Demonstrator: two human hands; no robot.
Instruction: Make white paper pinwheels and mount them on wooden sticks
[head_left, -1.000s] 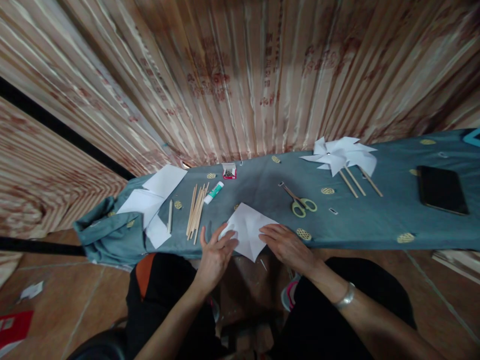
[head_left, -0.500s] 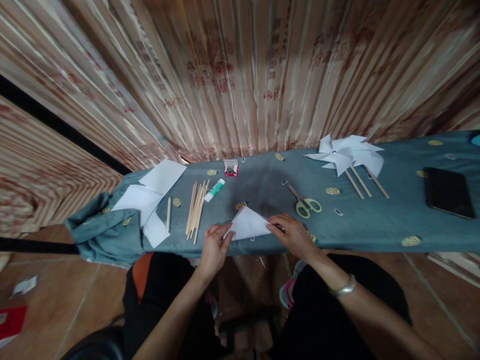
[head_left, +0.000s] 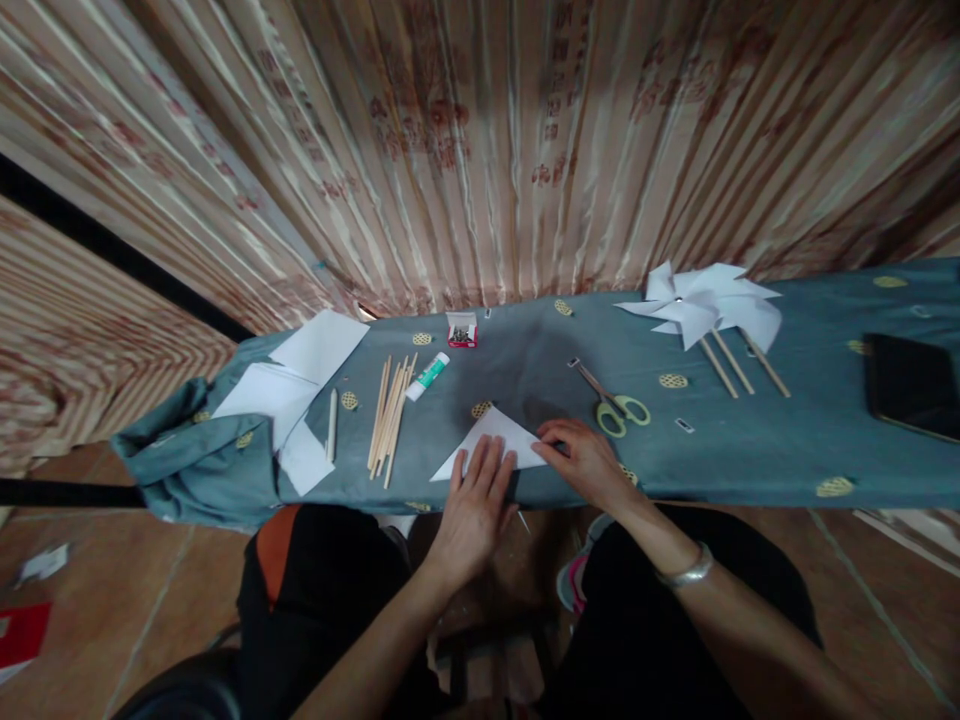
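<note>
Curtain (head_left: pixel 480 180): pleated, hanging beyond both hands; blue-grey cloth (head_left: pixel 765 440): beneath the fingers, extending well to either side of them. White pinwheels (head_left: pixel 701 310): overlapping, beyond and to the right of the right hand; loose paper sheets (head_left: pixel 277 390): well to the left of the left hand.

Left hand (head_left: pixel 478 500): flat, fingers extended and slightly spread, pressing on the paper without gripping it; right hand (head_left: pixel 589 465): curled, thumb and fingers nearly closed, appearing to pinch the paper's right corner. Folded paper (head_left: pixel 517 440): on the cloth, under the left fingers and at the right fingertips; judged very light, flexible, easily creased or torn; hold by the outer corners between thumb and fingers, and apply pressure with flat fingers only. Appearance: plain white, triangular, apex pointing away from the hands, left corner exposed; part of the near edge is hidden by the left hand.

Wooden sticks (head_left: pixel 391 425): bunched left of the left hand; scissors (head_left: pixel 604 392): green-handled, just beyond the right hand; glue stick (head_left: pixel 428 377): beyond and left of the left fingertips; small red-and-white box (head_left: pixel 462 331): farther beyond them, lid raised.
</note>
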